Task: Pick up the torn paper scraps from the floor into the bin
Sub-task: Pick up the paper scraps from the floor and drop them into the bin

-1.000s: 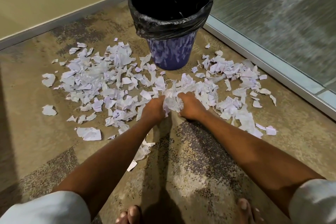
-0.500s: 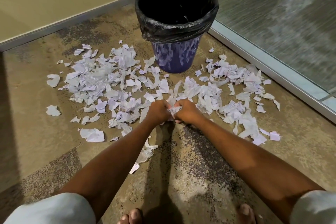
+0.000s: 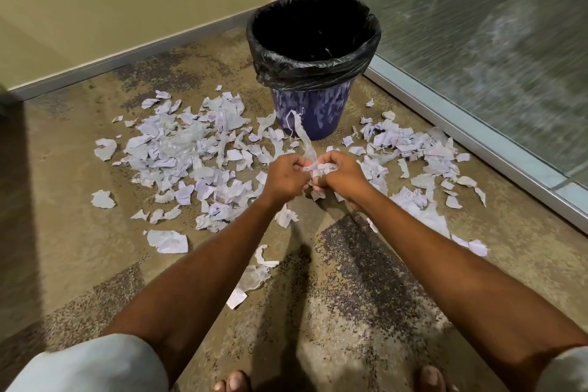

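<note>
Torn white paper scraps (image 3: 178, 153) lie spread over the floor in front of a blue bin (image 3: 313, 111) lined with a black bag. My left hand (image 3: 284, 177) and my right hand (image 3: 342, 173) are pressed together above the floor, both gripping one bunch of scraps (image 3: 316, 167). A long strip (image 3: 300, 134) sticks up from the bunch toward the bin. More scraps (image 3: 413, 149) lie to the right of my hands.
The bin stands in a corner between a yellow wall with a grey skirting (image 3: 127, 54) and a glass panel with a metal frame (image 3: 477, 134). My bare toes (image 3: 235, 383) show at the bottom edge. Speckled floor (image 3: 366, 280) lies bare near my feet.
Both hands have closed together on a bunch of scraps and lifted it off the floor, toward the bin. The view has tilted up a little.
</note>
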`<state>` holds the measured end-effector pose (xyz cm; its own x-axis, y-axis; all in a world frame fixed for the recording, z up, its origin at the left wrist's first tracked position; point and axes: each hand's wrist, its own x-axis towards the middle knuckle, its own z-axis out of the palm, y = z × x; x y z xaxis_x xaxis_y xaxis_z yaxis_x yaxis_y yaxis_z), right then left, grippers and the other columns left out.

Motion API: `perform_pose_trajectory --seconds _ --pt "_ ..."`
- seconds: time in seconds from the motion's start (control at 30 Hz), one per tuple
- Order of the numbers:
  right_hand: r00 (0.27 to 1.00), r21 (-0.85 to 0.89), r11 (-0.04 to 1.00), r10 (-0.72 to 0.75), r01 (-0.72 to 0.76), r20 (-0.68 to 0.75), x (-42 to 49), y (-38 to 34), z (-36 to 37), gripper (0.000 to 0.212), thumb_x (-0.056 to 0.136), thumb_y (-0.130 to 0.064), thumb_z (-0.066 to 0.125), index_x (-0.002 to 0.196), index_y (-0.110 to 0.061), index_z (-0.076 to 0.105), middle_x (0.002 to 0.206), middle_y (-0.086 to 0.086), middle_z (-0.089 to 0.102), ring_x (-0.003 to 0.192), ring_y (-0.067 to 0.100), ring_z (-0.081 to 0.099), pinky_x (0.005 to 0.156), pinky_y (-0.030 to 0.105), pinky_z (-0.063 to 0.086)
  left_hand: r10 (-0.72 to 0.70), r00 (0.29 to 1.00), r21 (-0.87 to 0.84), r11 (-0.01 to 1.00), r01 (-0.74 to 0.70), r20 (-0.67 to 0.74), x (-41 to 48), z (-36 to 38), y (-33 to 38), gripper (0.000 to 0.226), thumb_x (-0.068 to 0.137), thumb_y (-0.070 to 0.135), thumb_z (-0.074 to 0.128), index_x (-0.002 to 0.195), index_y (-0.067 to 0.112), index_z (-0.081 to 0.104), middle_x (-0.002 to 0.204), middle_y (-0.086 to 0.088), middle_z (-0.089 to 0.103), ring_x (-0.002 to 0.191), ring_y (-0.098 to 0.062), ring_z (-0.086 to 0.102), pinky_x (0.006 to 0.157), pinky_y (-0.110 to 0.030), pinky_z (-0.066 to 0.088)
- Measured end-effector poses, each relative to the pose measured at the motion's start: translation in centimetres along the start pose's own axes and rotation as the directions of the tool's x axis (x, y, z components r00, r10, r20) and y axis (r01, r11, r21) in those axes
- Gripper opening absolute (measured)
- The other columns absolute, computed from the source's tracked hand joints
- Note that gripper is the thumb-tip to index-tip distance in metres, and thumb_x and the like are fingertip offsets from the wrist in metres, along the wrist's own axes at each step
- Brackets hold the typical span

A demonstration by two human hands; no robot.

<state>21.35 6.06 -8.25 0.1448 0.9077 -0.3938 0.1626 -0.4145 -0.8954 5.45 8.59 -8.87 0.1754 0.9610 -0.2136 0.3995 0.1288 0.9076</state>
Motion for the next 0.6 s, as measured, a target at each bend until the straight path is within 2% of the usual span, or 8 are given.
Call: perform_pose_trajectory --seconds 0.1,0.17,0.27,0.33,0.4,0.47,0.6 --pt "0.994 0.034 0.993 -0.108 0.109 -0.032 -0.3 -2.3 -1.0 0.039 0.08 0.018 0.077 0.106 -0.011 0.07 0.107 0.012 0.073 0.094 0.032 0.078 0.083 0.054 0.067 0.129 0.99 -0.008 0.991 -0.13 -0.052 0.4 -0.4 2.2 0.011 0.087 0.003 0.076 0.096 0.008 0.074 0.08 -0.009 0.076 0.065 -0.016 0.07 0.057 -0.033 0.058" --pt "0.982 0.069 0.98 -0.183 0.186 -0.048 -0.6 -4.2 -1.8 0.037 0.082 0.017 0.077 0.109 -0.008 0.069 0.108 0.012 0.072 0.09 0.028 0.075 0.084 0.051 0.067 0.207 0.973 0.041 0.978 -0.204 -0.102 1.0 -0.7 4.3 0.01 0.086 0.008 0.077 0.094 0.013 0.075 0.078 -0.002 0.075 0.068 -0.015 0.067 0.064 -0.04 0.06" --pt "0.958 0.122 0.952 -0.273 0.282 -0.086 -0.8 -7.5 -3.0 0.036 0.084 0.018 0.076 0.111 -0.005 0.068 0.11 0.017 0.073 0.09 0.029 0.075 0.083 0.049 0.067 0.255 0.953 0.055 0.967 -0.249 -0.164 2.4 -1.4 7.6 0.014 0.086 0.005 0.076 0.095 0.016 0.076 0.08 0.0 0.074 0.075 -0.025 0.073 0.073 -0.05 0.065" --pt "0.941 0.147 0.931 -0.321 0.335 -0.108 -0.9 -9.9 -3.7 0.037 0.083 0.016 0.078 0.108 -0.009 0.069 0.112 0.018 0.074 0.096 0.032 0.077 0.084 0.049 0.067 0.325 0.922 0.089 0.946 -0.313 -0.211 3.0 -2.1 10.0 0.016 0.085 0.006 0.075 0.097 0.015 0.077 0.082 0.0 0.075 0.079 -0.026 0.075 0.073 -0.048 0.065" --pt "0.921 0.156 0.909 -0.369 0.386 -0.127 -0.8 -12.3 -4.5 0.038 0.082 0.014 0.08 0.106 -0.013 0.07 0.113 0.019 0.076 0.103 0.036 0.077 0.084 0.049 0.067 0.384 0.895 0.087 0.923 -0.374 -0.226 3.5 -3.0 12.4 0.016 0.086 0.006 0.075 0.099 0.014 0.076 0.084 -0.002 0.075 0.075 -0.022 0.076 0.067 -0.042 0.066" --pt "0.914 0.192 0.895 -0.386 0.403 -0.12 -0.7 -14.8 -5.2 0.037 0.083 0.015 0.079 0.107 -0.012 0.069 0.113 0.019 0.076 0.1 0.034 0.079 0.081 0.044 0.067 0.395 0.895 0.065 0.919 -0.39 -0.208 4.2 -4.0 14.8 0.015 0.09 0.002 0.075 0.102 0.01 0.076 0.086 -0.007 0.076 0.07 -0.019 0.078 0.061 -0.033 0.064" --pt "0.922 0.247 0.888 -0.373 0.388 -0.106 0.6 -19.3 -6.0 0.033 0.084 0.017 0.076 0.102 -0.01 0.069 0.107 0.016 0.076 0.087 0.026 0.078 0.076 0.038 0.067 0.389 0.898 0.04 0.92 -0.389 -0.205 6.5 -5.6 18.8 0.01 0.088 -0.002 0.078 0.096 0.004 0.076 0.08 -0.007 0.074 0.065 -0.017 0.076 0.062 -0.038 0.067"
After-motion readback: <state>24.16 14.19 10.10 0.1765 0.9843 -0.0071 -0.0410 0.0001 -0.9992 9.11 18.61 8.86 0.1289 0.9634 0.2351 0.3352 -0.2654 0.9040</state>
